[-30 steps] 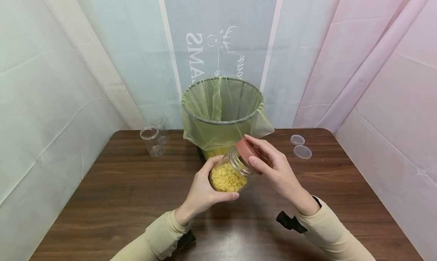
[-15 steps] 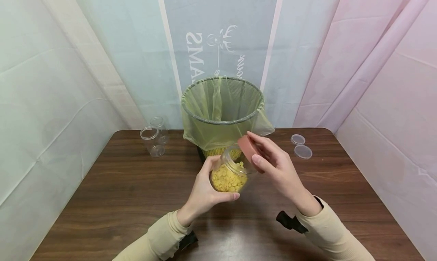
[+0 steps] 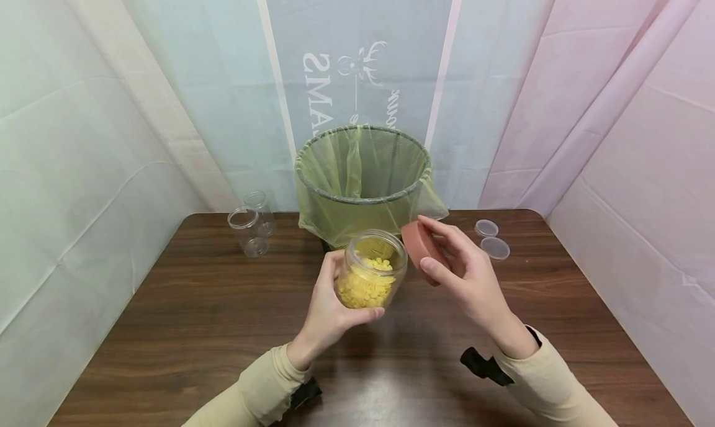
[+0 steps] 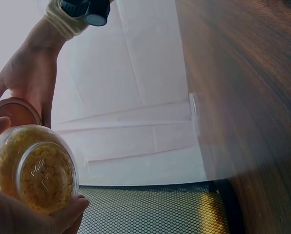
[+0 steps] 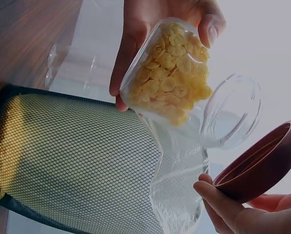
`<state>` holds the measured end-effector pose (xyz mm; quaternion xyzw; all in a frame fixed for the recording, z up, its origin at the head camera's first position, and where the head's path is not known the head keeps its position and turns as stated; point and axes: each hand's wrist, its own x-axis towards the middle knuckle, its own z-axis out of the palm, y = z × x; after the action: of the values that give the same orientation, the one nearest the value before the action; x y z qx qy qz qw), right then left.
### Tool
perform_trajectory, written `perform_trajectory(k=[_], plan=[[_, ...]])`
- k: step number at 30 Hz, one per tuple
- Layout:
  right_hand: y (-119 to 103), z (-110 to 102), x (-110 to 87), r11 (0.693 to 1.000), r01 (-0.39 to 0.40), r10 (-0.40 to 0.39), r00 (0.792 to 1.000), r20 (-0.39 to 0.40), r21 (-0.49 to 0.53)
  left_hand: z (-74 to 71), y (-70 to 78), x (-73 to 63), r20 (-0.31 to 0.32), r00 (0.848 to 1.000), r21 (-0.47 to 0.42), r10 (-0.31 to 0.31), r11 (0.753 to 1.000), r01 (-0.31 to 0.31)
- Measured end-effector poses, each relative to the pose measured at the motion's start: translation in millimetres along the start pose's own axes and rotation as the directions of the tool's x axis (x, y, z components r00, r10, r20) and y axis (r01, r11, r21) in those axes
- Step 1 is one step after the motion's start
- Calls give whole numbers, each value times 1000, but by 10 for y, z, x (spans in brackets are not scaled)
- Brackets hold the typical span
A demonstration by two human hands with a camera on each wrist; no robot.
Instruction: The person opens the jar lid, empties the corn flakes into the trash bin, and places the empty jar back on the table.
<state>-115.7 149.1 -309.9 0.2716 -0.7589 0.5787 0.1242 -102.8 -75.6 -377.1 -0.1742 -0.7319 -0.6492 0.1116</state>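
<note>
My left hand point(image 3: 329, 309) grips a clear plastic jar point(image 3: 373, 269) around its lower body, tilted with its uncovered mouth facing up and toward me. Yellow flakes that look like corn flakes point(image 5: 167, 73) fill roughly its lower half. In the left wrist view the jar's round base point(image 4: 45, 178) faces the camera. Just right of the mouth, my right hand point(image 3: 466, 275) pinches a reddish-pink screw lid point(image 3: 420, 250) by its edge, thumb on the near side. The right wrist view shows the lid point(image 5: 258, 163) apart from the jar, its threaded inside turned toward the mouth.
Behind the jar stands a mesh bin point(image 3: 363, 200) lined with a thin yellow-green bag. Two clear empty jars point(image 3: 244, 228) stand at the back left of the wooden table point(image 3: 223, 328). Two clear round lids point(image 3: 494, 248) lie at the back right. Fabric walls enclose the table.
The lid has come off the jar and moved right with my right hand. My left hand has tipped the jar more upright, so its open mouth now shows.
</note>
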Motion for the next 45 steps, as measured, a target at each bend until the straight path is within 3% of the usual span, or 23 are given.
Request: perform_trajectory(k=[16,22,33,45], plan=[[166,-132,-66,995,-24,16,997,-82,-92,-132,-12,-19,-93,995,-38,-19,999,16],[247,-188,-92,987,-77,60,991,-123,-140,-191,2,-41,-128,991,-43,-22,999,17],[360,-268,-140,966,-158,120,975,-186,-204,-289,-4,-46,-167,986,-96,27,994,-43],[563,-356,-166,921,-257,184,950,-253,-294,-399,-6,-75,-213,977,-79,34,996,-52]])
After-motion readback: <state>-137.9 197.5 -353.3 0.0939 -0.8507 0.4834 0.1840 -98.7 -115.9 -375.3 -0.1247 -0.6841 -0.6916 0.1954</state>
